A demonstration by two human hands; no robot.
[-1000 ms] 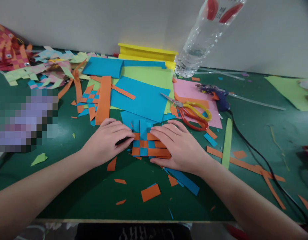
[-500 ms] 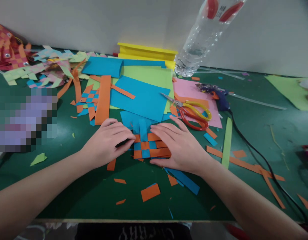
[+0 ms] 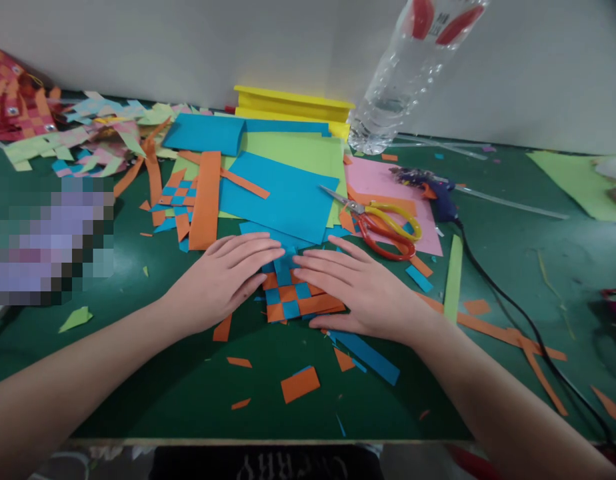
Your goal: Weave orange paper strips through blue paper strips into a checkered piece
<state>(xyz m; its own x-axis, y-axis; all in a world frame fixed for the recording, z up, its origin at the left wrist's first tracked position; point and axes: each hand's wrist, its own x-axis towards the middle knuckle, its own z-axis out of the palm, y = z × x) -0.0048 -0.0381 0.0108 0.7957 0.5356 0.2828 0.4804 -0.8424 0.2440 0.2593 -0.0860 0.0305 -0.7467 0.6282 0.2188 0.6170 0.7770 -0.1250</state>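
Observation:
A small checkered weave of orange and blue paper strips (image 3: 289, 292) lies on the green table, with loose orange ends to the right and blue strip ends (image 3: 284, 268) upward. My left hand (image 3: 223, 280) is at its upper left; its fingers stretch over the blue ends and the thumb is by the left edge. From the right, my right hand (image 3: 361, 287) rests over the orange ends, fingers spread and fingertips on the weave's upper part. Its thumb lies near the lower edge. Part of the weave is hidden under both hands.
Behind lie blue paper (image 3: 281, 197), a folded orange strip (image 3: 205, 200) and scissors (image 3: 383, 223). A glue gun (image 3: 438, 197) with its cord and a water bottle (image 3: 388, 93) are at right. Paper scraps (image 3: 301, 385) are scattered in front; a blurred phone-like object (image 3: 48, 240) lies left.
My left hand has moved right and up, its fingers now laid over the blue ends instead of at the weave's left edge. My right-hand fingers have shifted slightly left; the weave is slightly tilted.

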